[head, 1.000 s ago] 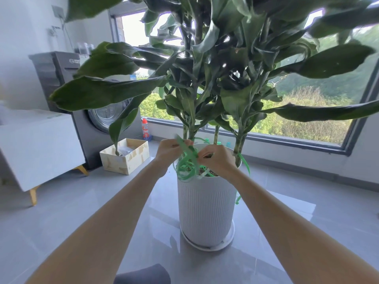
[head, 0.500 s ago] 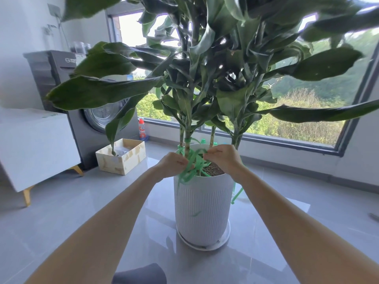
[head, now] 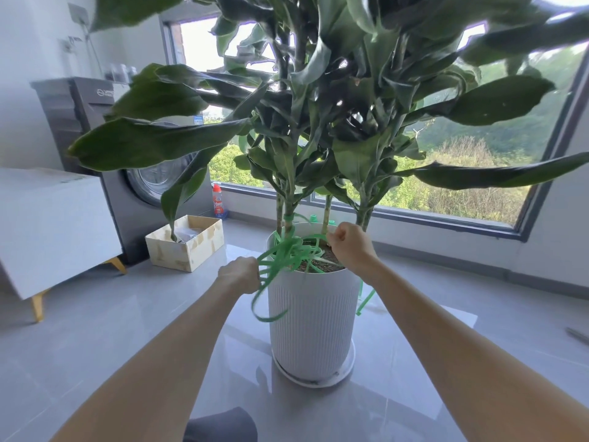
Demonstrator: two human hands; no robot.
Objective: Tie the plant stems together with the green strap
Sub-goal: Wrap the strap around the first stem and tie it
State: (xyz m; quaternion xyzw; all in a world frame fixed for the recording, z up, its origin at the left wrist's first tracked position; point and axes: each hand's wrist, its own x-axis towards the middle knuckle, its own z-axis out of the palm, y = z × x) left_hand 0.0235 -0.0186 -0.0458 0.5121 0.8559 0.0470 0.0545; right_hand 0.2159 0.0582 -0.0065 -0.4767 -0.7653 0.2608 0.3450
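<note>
Green plastic strap (head: pixel 288 255) is lying in a tangle of loops over the near rim of a tall white ribbed pot (head: pixel 314 317). One band is wrapping the plant stems (head: pixel 288 199) just above the soil, and loose ends are hanging down the pot's front and right side. Both bare arms are reaching forward from the bottom corners, nearly straight. The left hand (head: pixel 240 275) is sitting just left of the pot's rim, knuckles up, fingers curling into a fist around several loops of strap. The right hand (head: pixel 350 247) is hovering over the soil at the right of the rim, fingers curling tightly, pinching a strand of strap. A washing machine (head: pixel 95 122) and an open cardboard box (head: pixel 188 247) are standing at the left, beside a wide window (head: pixel 462 173).
</note>
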